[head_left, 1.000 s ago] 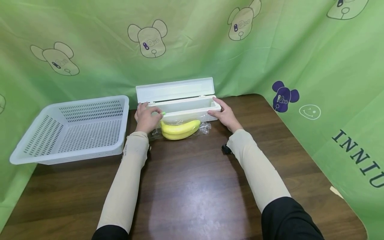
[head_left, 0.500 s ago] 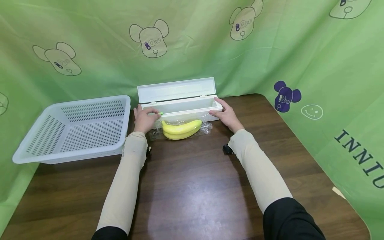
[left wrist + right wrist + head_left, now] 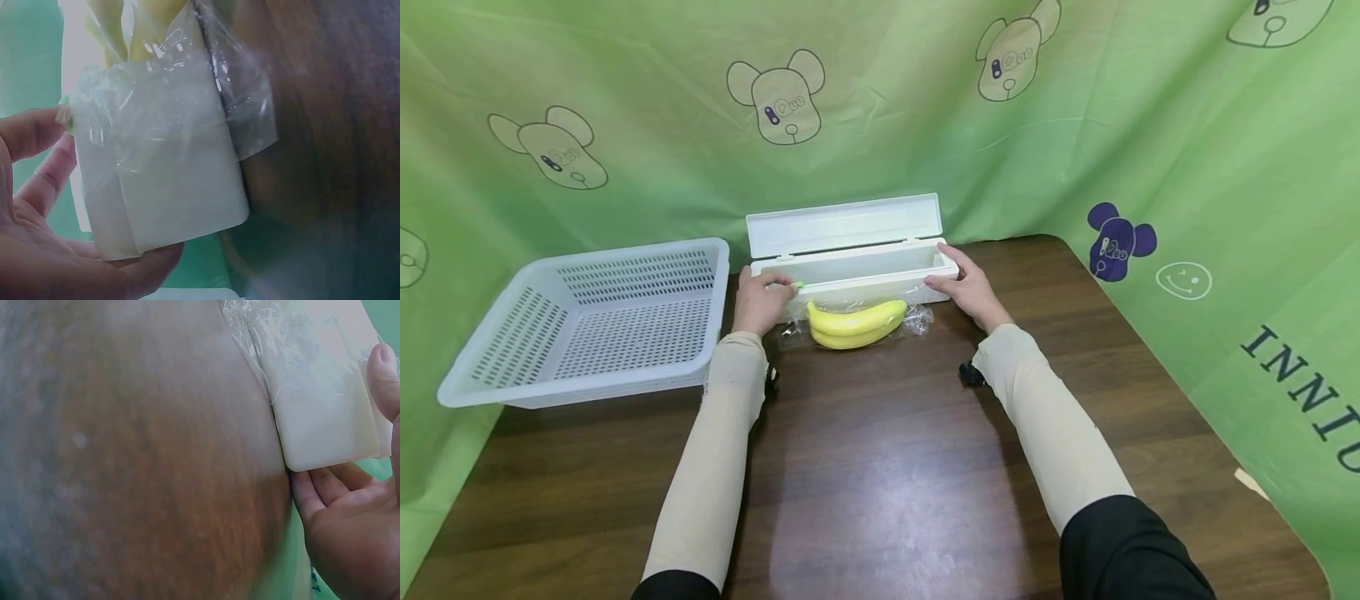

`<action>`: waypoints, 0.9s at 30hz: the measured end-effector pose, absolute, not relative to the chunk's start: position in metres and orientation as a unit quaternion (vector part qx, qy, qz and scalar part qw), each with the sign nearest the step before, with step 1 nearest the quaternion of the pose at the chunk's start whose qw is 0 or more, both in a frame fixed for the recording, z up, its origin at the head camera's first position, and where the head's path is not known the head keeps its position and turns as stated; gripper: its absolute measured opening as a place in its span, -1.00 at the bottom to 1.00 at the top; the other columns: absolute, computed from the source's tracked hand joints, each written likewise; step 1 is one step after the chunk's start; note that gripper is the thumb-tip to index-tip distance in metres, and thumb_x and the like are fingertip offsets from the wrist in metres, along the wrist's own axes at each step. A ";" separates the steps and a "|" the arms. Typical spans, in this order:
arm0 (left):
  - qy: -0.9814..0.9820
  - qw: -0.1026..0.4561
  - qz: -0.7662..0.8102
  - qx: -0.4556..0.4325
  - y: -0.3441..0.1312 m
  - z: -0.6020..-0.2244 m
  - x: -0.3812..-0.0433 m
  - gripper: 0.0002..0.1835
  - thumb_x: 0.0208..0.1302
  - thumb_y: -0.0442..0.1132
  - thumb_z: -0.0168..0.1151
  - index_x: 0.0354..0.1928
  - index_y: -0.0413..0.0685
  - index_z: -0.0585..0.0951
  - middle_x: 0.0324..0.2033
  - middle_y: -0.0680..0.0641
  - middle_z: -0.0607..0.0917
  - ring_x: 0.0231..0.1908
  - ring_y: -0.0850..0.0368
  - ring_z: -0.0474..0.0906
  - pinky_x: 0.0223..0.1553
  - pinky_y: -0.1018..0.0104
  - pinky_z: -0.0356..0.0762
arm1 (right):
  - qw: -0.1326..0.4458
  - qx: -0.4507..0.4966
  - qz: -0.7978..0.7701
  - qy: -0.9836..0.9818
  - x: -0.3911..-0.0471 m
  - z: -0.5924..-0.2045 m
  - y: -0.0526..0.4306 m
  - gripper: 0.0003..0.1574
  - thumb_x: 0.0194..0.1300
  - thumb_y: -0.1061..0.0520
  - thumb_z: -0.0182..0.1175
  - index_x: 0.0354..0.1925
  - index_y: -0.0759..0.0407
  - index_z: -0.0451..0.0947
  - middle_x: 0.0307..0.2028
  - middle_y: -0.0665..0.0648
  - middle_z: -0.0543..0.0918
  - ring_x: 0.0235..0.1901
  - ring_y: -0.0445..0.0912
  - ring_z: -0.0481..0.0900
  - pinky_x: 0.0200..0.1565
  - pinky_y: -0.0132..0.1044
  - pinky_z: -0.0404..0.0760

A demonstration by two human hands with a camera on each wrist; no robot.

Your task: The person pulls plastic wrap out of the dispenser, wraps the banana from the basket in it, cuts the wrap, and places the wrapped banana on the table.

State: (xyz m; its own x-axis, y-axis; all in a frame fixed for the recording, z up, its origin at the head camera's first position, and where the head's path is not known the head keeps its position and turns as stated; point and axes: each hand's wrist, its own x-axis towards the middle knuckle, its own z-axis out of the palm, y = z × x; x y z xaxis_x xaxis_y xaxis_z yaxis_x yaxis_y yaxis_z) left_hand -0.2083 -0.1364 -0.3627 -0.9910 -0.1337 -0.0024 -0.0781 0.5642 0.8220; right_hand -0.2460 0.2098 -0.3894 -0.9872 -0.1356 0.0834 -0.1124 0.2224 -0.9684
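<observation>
The right hand's [image 3: 972, 290] fingers grip the end of a long, smooth white box [image 3: 872, 280], thumb at the front rim and the others curled around the end wall. At the opposite end, the thumb and forefinger of the left hand [image 3: 760, 302] pinch a small green tab [image 3: 798, 285] at that same rim, with further fingers curled at the box's end. The box spans the space between both sets of fingers, its flat rectangular lid [image 3: 846, 225] raised behind them. Just nearer the person than the fingers, and between them, lie two curved, glossy yellow bananas [image 3: 857, 325] amid crinkled, clear plastic film [image 3: 917, 320]; the glare makes it hard to tell exactly where the film ends. Beyond the left fingers sits a pale, slotted plastic basket [image 3: 587, 386], and beneath everything is the dark, wood-grained worktop [image 3: 880, 467]
</observation>
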 end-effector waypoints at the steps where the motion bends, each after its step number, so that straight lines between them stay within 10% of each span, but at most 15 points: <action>1: -0.884 0.031 -0.464 0.057 -0.137 -0.364 -0.209 -0.77 0.22 -0.07 0.20 -0.20 -0.03 0.66 0.44 -0.25 -0.14 0.39 -0.25 -0.25 0.33 -0.07 -0.18 | 0.010 -0.080 -0.618 0.782 -0.246 -0.390 0.210 -0.08 0.18 0.19 0.33 0.41 0.12 0.14 0.32 0.27 0.26 0.04 -0.02 0.41 0.02 -0.33 0.41; 27: -0.854 0.110 -0.508 0.011 -0.161 -0.395 -0.210 -0.73 0.24 -0.09 0.23 -0.13 -0.10 0.63 0.35 -0.21 0.22 0.36 -0.10 0.03 0.31 0.06 0.02 | -0.010 -0.076 -0.602 0.795 -0.265 -0.414 0.215 -0.08 0.14 0.07 0.37 0.40 -0.05 0.19 0.31 0.13 0.28 0.04 -0.07 0.41 0.02 -0.34 0.42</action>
